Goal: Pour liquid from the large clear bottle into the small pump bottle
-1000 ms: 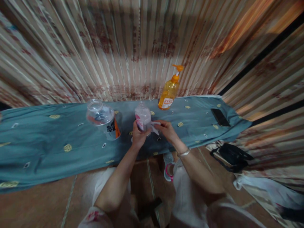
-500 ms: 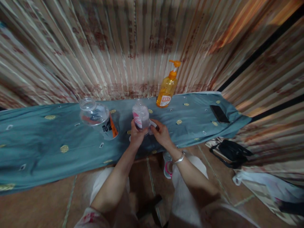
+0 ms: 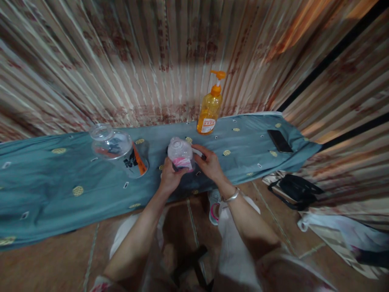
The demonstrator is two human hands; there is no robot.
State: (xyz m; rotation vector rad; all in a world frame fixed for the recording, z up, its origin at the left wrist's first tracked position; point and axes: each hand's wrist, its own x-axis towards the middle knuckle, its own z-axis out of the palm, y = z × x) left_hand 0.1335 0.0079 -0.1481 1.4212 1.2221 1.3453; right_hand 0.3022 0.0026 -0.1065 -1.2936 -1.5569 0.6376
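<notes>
Bottles: we count 1 small bottle (image 3: 180, 156), 1 pump bottle (image 3: 209, 108).
Jars: 1 jar (image 3: 117, 148).
Phones: 1 phone (image 3: 280, 140).
Hands: our left hand (image 3: 169, 178) grips the small bottle; our right hand (image 3: 209, 164) closes on its side.

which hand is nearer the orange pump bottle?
Right. The right hand sits just below the orange pump bottle, on the small clear bottle; the left hand grips that bottle farther left and lower.

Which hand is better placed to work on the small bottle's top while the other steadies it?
Right, probably. The right hand sits beside the bottle near its top, fingers free, while the left hand grips its base.
</notes>
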